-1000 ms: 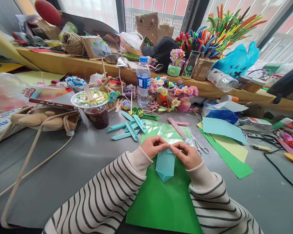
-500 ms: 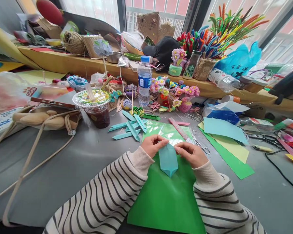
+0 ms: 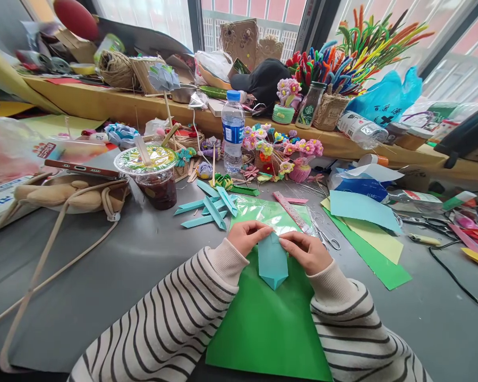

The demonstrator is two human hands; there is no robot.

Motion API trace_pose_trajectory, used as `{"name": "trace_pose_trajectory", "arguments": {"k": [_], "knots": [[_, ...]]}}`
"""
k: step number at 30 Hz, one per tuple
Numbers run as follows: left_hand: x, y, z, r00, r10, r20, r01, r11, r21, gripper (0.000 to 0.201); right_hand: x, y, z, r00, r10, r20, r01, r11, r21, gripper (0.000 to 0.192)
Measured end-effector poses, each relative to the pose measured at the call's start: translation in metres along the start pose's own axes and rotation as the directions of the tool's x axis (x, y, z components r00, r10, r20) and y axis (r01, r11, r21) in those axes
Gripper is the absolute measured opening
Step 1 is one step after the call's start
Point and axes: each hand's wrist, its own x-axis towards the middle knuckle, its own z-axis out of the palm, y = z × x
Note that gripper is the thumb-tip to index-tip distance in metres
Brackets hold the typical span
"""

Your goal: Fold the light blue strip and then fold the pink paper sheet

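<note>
- The folded blue paper (image 3: pixel 272 261) is held just above the green sheet (image 3: pixel 269 329), at the near edge of the grey table (image 3: pixel 103 276), its pointed end turned toward the person.
- The top edge of the paper is pinched by the left hand (image 3: pixel 247 236), whose fingers are curled shut on the left corner; the right hand (image 3: pixel 307 251) is closed in the same way on the right corner.
- A crooked crease is a likely fault: the two corners are gripped apart, so an uneven pull from either side could skew the fold.
- The paper could be torn at the top edge if the pinch is tightened too hard, since thin sheet of this kind appears weak where it has been folded.
- The green sheet below is loose on the table and could be dragged or wrinkled by the striped sleeves (image 3: pixel 175 318) resting on it.
- The blue strips (image 3: pixel 211 207) lie near, just beyond the left hand, and could be scattered by a wide sweep of the arm.
- The cup of dark drink (image 3: pixel 153 178) stands well apart to the left, yet its straw sticks up; a spill onto the papers is judged possible if it is knocked.
- The scissors (image 3: pixel 326 239) and the ruler (image 3: pixel 292 212) lie just beside the right hand, where a finger could be caught.
</note>
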Motion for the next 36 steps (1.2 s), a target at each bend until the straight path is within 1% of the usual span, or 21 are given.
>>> {"name": "trace_pose_trajectory", "arguments": {"k": [3, 6, 8, 11, 14, 17, 21, 24, 26, 30, 36], "knots": [[0.001, 0.000, 0.000, 1.000, -0.027, -0.004, 0.027, 0.996, -0.090, 0.027, 0.000, 0.001, -0.001, 0.996, 0.056, -0.063, -0.054, 0.998, 0.036, 0.025], [0.002, -0.001, 0.000, 0.999, -0.052, 0.008, 0.052, 0.986, -0.158, 0.032, 0.001, 0.004, -0.002, 0.989, 0.085, -0.118, -0.074, 0.993, 0.095, 0.027], [0.002, -0.003, 0.001, 1.000, -0.028, 0.001, 0.028, 0.989, -0.145, 0.029, 0.002, 0.004, -0.002, 0.987, 0.089, -0.132, -0.074, 0.991, 0.112, 0.027], [0.000, -0.005, 0.002, 1.000, 0.020, 0.016, -0.019, 0.998, -0.057, 0.023, 0.002, 0.004, -0.002, 0.988, 0.090, -0.122, -0.080, 0.993, 0.084, 0.027], [-0.002, -0.004, 0.003, 0.999, 0.028, 0.033, -0.028, 1.000, 0.009, 0.023, 0.002, 0.003, -0.002, 0.987, 0.074, -0.141, -0.066, 0.996, 0.058, 0.026], [-0.002, 0.000, 0.003, 0.998, -0.014, 0.056, 0.017, 0.999, -0.050, 0.028, 0.002, 0.003, -0.002, 0.985, 0.056, -0.164, -0.047, 0.997, 0.058, 0.025], [-0.001, 0.004, 0.002, 0.986, -0.128, 0.104, 0.147, 0.967, -0.208, 0.040, 0.001, 0.000, 0.000, 0.984, 0.004, -0.180, 0.007, 0.998, 0.058, 0.021], [0.001, 0.004, 0.000, 0.964, -0.182, 0.191, 0.223, 0.950, -0.219, 0.043, -0.001, -0.004, 0.002, 0.977, -0.097, -0.188, 0.101, 0.995, 0.010, 0.014], [0.002, 0.004, 0.000, 0.949, -0.197, 0.245, 0.249, 0.947, -0.204, 0.043, -0.002, -0.007, 0.003, 0.964, -0.172, -0.203, 0.171, 0.985, -0.026, 0.011], [0.000, 0.007, -0.001, 0.927, -0.195, 0.321, 0.259, 0.950, -0.172, 0.040, -0.005, -0.011, 0.005, 0.939, -0.263, -0.221, 0.250, 0.964, -0.087, 0.009], [-0.002, 0.013, -0.002, 0.928, -0.156, 0.338, 0.195, 0.977, -0.085, 0.036, -0.008, -0.012, 0.006, 0.936, -0.294, -0.191, 0.268, 0.951, -0.153, 0.010]]}}
